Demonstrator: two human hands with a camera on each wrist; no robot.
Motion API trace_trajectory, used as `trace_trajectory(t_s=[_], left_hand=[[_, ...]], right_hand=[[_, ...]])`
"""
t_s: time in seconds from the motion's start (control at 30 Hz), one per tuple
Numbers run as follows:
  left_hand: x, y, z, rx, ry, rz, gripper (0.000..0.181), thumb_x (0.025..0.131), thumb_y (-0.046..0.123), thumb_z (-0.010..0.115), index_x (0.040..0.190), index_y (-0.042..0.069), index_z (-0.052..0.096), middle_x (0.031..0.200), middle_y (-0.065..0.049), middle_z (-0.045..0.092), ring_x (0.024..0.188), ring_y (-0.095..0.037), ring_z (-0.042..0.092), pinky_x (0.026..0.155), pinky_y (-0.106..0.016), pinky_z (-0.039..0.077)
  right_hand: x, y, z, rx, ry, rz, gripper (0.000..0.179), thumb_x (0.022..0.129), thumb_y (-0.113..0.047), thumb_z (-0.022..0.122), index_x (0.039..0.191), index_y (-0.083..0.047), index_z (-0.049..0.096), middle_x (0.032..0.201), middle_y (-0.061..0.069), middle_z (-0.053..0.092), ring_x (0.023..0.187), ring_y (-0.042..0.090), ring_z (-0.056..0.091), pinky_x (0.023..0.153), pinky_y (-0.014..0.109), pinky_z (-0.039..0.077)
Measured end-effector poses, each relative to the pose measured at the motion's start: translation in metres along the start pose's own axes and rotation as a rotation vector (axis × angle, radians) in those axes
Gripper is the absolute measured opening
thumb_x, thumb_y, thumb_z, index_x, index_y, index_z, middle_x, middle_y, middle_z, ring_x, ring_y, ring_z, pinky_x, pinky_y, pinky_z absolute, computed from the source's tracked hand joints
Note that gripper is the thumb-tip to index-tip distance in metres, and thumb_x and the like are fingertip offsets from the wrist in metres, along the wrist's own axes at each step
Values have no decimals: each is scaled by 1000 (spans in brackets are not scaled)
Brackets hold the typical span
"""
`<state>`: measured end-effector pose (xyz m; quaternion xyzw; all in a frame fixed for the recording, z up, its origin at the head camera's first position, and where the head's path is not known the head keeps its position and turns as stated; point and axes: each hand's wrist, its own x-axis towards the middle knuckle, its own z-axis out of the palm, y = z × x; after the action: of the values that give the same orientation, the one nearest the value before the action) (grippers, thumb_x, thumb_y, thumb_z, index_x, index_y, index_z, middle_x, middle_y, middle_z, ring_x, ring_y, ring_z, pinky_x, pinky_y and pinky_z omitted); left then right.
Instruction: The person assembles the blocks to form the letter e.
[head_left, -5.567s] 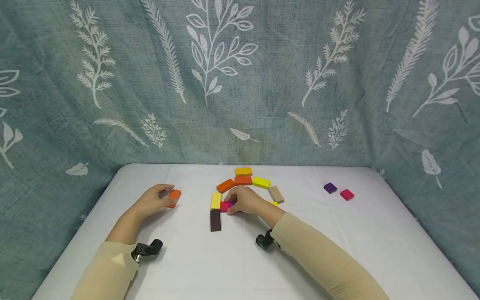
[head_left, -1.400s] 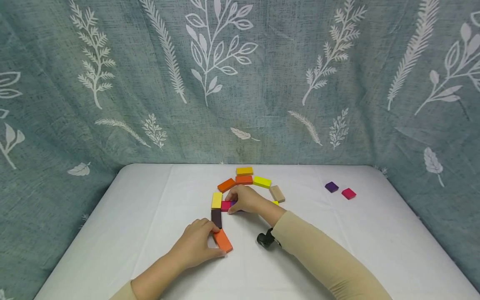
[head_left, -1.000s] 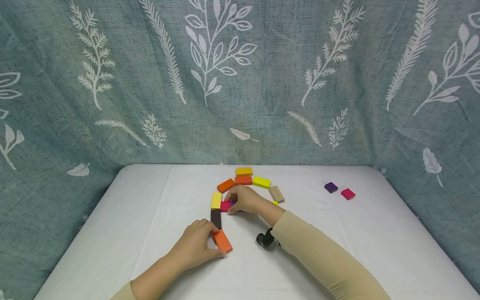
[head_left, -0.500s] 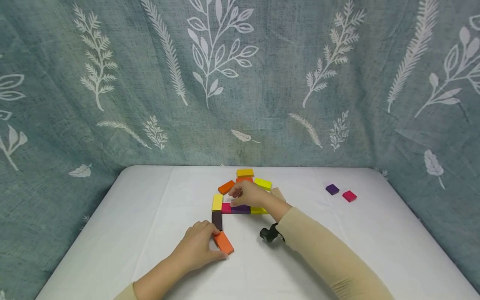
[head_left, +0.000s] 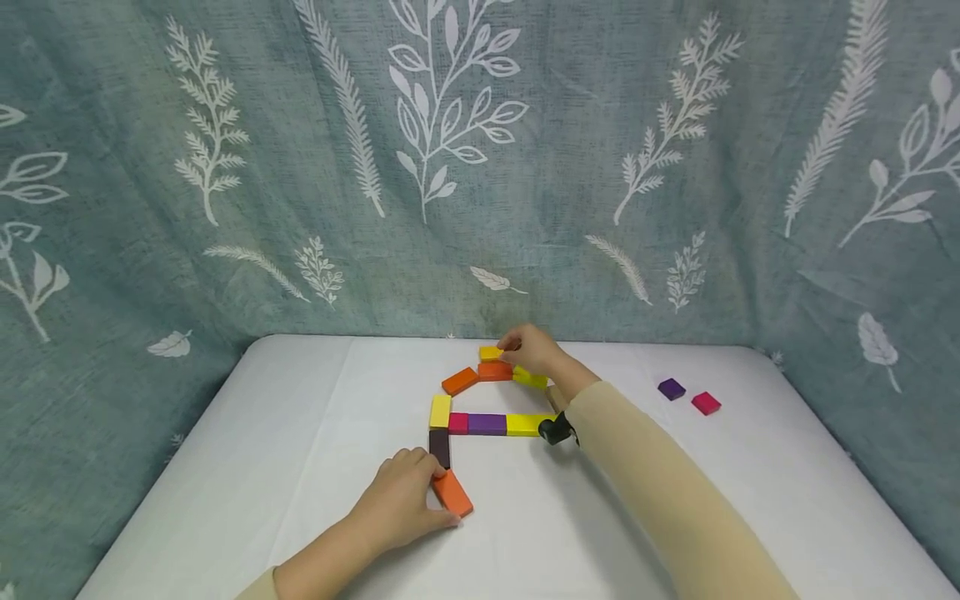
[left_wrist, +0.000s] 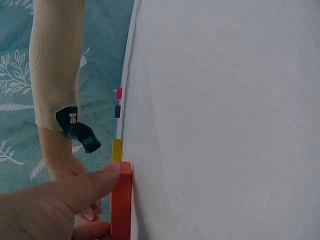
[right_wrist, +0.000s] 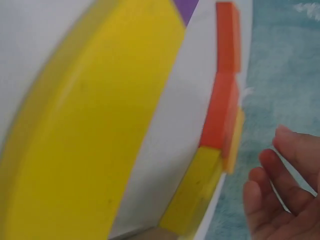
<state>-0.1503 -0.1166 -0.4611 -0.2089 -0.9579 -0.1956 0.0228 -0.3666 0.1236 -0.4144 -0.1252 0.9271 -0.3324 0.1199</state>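
Note:
My left hand (head_left: 402,500) pinches an orange block (head_left: 454,493) between thumb and fingers, its far end by a dark brown block (head_left: 439,448). The left wrist view shows the thumb on this orange block (left_wrist: 121,202). My right hand (head_left: 534,350) is over the back of the arch, by an amber block (head_left: 489,353). In the right wrist view my right hand (right_wrist: 287,185) has loosely bent fingers, with nothing between them, apart from the amber block (right_wrist: 235,142). A red-orange block (head_left: 495,371) lies in front of the amber one.
A row of crimson (head_left: 458,423), purple (head_left: 487,425) and yellow (head_left: 525,425) blocks crosses the arch. An orange block (head_left: 460,381), a pale yellow block (head_left: 441,412) and a bright yellow block (head_left: 531,377) form its sides. Purple (head_left: 671,388) and crimson (head_left: 706,403) blocks lie apart at right.
My left hand brought the orange block from the left to the dark brown block, then stayed there. My right hand left the purple block in the row and moved back toward the amber block.

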Motion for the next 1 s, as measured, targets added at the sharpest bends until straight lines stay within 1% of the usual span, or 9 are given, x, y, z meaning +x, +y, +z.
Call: trace_trajectory(t_s=[0.1,0.17,0.33,0.47,0.6,0.73,0.83,1.0], left_hand=[[0,1,-1,-4,-5,0,54,72,50,86,103,11,65,95,6,56,93,-16,49,85,-39,43],[0,2,-2,-8,-5,0,54,71,48,87,103,11,65,96,5,57,93,-16,49,85,-40,44],[-1,4,-5,-18,-10,-5,54,71,47,88,104,10,65,98,3,58,94,-17,50,86,-40,44],[0,4,-4,-13,-13,-5,54,72,47,87,104,10,65,97,4,57,94,-17,49,86,-40,44],[1,4,-3,-13,-8,-1,54,72,47,87,102,10,64,96,3,56,93,-17,49,85,-40,43],[0,2,0,-12,-8,0,54,72,48,87,102,10,65,96,4,56,93,-17,49,85,-40,44],[0,1,1,-13,-9,-10,55,72,48,87,104,10,65,97,3,57,94,-17,50,86,-40,44],[0,0,2,-14,-3,-18,55,72,48,87,106,10,65,99,3,57,96,-17,50,88,-40,44]], right_hand=[[6,6,1,10,35,31,23,98,-13,66,119,-7,71,113,10,65,100,26,58,90,39,50],[10,9,2,16,49,44,23,97,-13,67,119,-8,71,117,10,64,103,27,57,92,39,50],[19,16,6,34,73,77,26,96,-12,68,122,-9,70,128,12,60,111,29,54,96,41,49],[24,21,9,57,95,93,29,96,-11,68,125,-9,69,132,13,59,115,30,54,98,42,48],[28,27,12,90,106,121,32,97,-10,66,129,-8,67,133,13,59,117,30,56,98,42,49],[29,30,15,113,91,148,34,99,-9,63,132,-9,65,135,14,58,121,31,55,100,42,48],[30,31,17,107,90,148,34,99,-8,63,133,-10,65,135,13,59,122,30,55,102,42,47],[32,31,19,53,104,119,32,97,-4,64,128,-8,68,125,13,63,114,28,57,100,41,48]])
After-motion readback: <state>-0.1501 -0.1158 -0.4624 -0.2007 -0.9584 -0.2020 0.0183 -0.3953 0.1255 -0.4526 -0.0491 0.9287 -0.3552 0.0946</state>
